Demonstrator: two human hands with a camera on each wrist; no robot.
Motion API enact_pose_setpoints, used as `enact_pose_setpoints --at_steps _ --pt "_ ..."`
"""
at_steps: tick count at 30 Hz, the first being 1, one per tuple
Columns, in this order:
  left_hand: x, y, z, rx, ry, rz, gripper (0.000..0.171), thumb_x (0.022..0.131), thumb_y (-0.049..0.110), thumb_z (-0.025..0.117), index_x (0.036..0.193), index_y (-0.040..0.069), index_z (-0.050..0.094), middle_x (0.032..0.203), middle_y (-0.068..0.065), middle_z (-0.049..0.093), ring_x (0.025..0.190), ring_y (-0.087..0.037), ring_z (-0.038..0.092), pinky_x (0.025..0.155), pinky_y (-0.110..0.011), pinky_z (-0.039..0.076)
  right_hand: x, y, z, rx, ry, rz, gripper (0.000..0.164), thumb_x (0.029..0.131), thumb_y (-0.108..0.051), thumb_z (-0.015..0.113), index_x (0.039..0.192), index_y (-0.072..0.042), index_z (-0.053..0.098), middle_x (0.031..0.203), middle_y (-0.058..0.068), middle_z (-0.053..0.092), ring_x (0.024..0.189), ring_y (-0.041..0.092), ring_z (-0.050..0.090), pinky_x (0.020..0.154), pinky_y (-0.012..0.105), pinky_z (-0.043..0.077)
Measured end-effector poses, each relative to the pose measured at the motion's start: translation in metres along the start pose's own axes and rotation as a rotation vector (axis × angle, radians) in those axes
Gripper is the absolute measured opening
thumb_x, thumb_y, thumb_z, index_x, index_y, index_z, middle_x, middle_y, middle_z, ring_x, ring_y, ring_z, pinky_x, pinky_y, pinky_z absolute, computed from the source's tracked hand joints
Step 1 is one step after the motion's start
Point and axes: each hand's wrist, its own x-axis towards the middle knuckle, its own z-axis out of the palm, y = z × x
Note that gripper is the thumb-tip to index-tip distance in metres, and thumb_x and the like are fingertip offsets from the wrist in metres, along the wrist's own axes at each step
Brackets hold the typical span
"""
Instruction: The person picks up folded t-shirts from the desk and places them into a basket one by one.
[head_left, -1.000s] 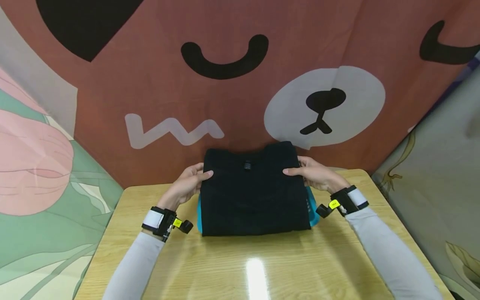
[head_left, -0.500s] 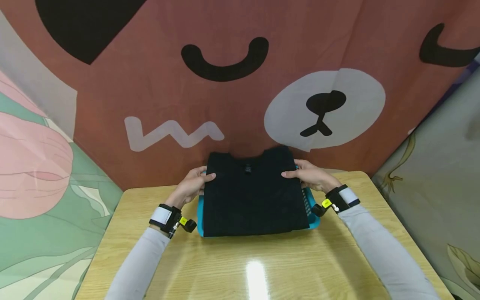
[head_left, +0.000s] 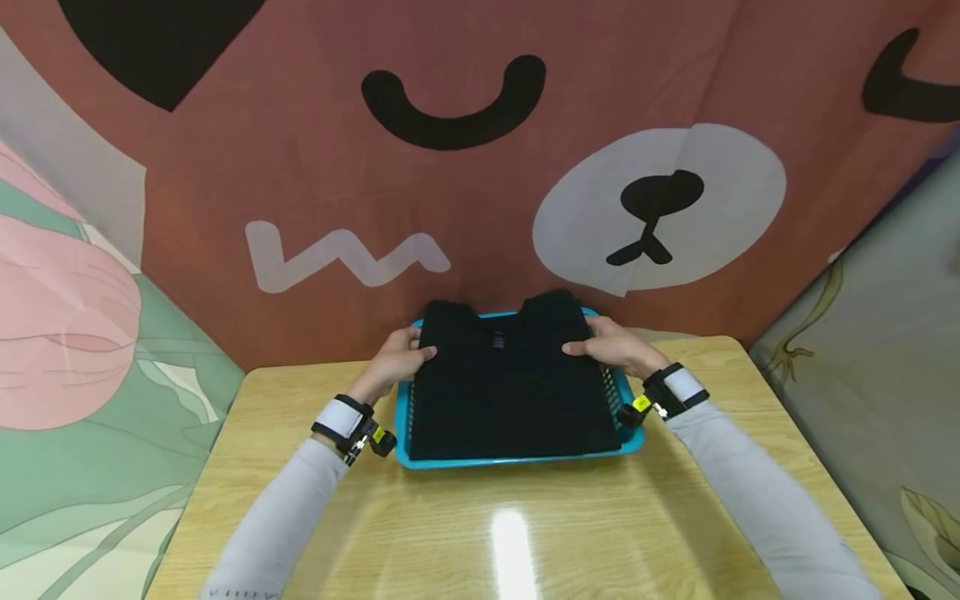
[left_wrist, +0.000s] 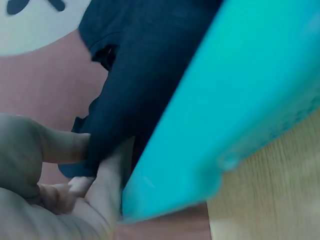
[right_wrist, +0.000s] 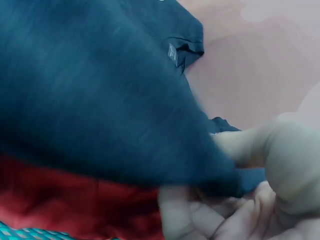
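- Head view shows a folded black T-shirt point(head_left: 510, 392) lying in a turquoise basket point(head_left: 525, 459) that stands at the far edge of the desk point(head_left: 525, 533), about the middle of that edge and close against the bear-pattern cloth backdrop point(head_left: 300, 167).
- To do this step well, I think both sides of the shirt should go down level and together, so that the fold stays flat and square inside the basket walls and no corner hangs over the rim.
- The fingers under the cloth should then slide out sideways and slowly, otherwise they may pull the top layer and open the fold.
- The left hand point(head_left: 397, 360) pinches the far left corner of the shirt: the thumb lies on top and the other fingers are curled below. The left wrist view confirms this, with the cloth between thumb point(left_wrist: 62, 147) and fingers just beside the basket wall point(left_wrist: 225, 115).
- The right hand point(head_left: 611, 348) grips the far right corner in the same manner, thumb above and fingers curled under.
- In the right wrist view a red garment point(right_wrist: 65, 200) lies below the black shirt, with a little of the basket mesh in the bottom corner.
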Motion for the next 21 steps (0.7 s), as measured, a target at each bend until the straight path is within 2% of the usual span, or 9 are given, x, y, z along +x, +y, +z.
enact_pose_setpoints --at_steps 3,6,9,12,13,16,19,21 --pt "0.001 0.005 0.005 0.111 0.040 0.023 0.031 0.101 0.017 0.055 0.129 0.005 0.052 0.113 -0.012 0.067 0.092 -0.020 0.067 0.072 -0.029 0.055 0.002 -0.002 0.004 -0.087 0.040 -0.016 0.063 0.098 -0.018 0.062 0.152 -0.005 0.031 0.146 0.018 0.049 0.127 0.035 0.055 0.107 0.052 0.045" --pt "0.002 0.008 0.009 0.251 0.073 0.029 0.030 0.099 0.018 0.056 0.125 0.002 0.053 0.113 -0.015 0.062 0.097 -0.024 0.061 0.077 -0.032 0.051 0.003 -0.004 0.009 -0.157 0.068 -0.013 0.063 0.097 -0.014 0.061 0.150 -0.001 0.031 0.149 0.022 0.043 0.135 0.041 0.046 0.112 0.057 0.038" --pt "0.003 0.013 0.012 0.426 0.080 0.019 0.039 0.098 0.018 0.055 0.131 -0.002 0.048 0.125 -0.021 0.058 0.111 -0.032 0.058 0.089 -0.040 0.051 0.005 -0.007 0.012 -0.247 0.090 0.005 0.068 0.096 -0.013 0.061 0.150 0.005 0.024 0.151 0.027 0.037 0.136 0.043 0.042 0.111 0.057 0.038" --pt "0.007 0.022 0.020 0.606 0.048 -0.022 0.056 0.095 0.015 0.055 0.141 -0.009 0.034 0.136 -0.028 0.050 0.121 -0.037 0.054 0.095 -0.045 0.050 0.006 -0.009 0.013 -0.339 0.098 0.050 0.074 0.096 -0.014 0.061 0.150 0.012 0.016 0.153 0.032 0.029 0.133 0.043 0.041 0.106 0.052 0.042" --pt "0.009 0.025 0.023 0.668 0.030 -0.038 0.063 0.094 0.015 0.055 0.145 -0.011 0.028 0.139 -0.030 0.047 0.124 -0.039 0.053 0.096 -0.046 0.050 0.006 -0.010 0.014 -0.381 0.099 0.063 0.077 0.096 -0.013 0.060 0.149 0.015 0.013 0.153 0.034 0.027 0.130 0.043 0.042 0.103 0.051 0.044" --pt "0.014 0.033 0.036 0.811 -0.031 -0.115 0.076 0.093 0.013 0.057 0.149 -0.014 0.013 0.138 -0.034 0.045 0.122 -0.039 0.054 0.093 -0.044 0.051 0.009 -0.011 0.017 -0.528 0.089 0.093 0.081 0.095 -0.013 0.060 0.146 0.021 0.008 0.145 0.040 0.033 0.118 0.042 0.050 0.092 0.045 0.049" --pt "0.015 0.036 0.045 0.920 -0.053 -0.185 0.079 0.094 0.013 0.060 0.149 -0.014 0.010 0.131 -0.032 0.050 0.115 -0.035 0.058 0.090 -0.040 0.053 0.013 -0.010 0.023 -0.635 0.065 0.122 0.085 0.093 -0.010 0.056 0.146 0.023 -0.001 0.125 0.038 0.050 0.094 0.038 0.061 0.073 0.037 0.052" --pt "0.015 0.036 0.050 0.957 -0.053 -0.206 0.077 0.093 0.011 0.062 0.147 -0.013 0.013 0.123 -0.028 0.054 0.106 -0.032 0.060 0.084 -0.038 0.054 0.015 -0.010 0.026 -0.664 0.047 0.146 0.085 0.092 -0.006 0.054 0.146 0.022 -0.006 0.117 0.036 0.053 0.080 0.033 0.060 0.062 0.033 0.048"
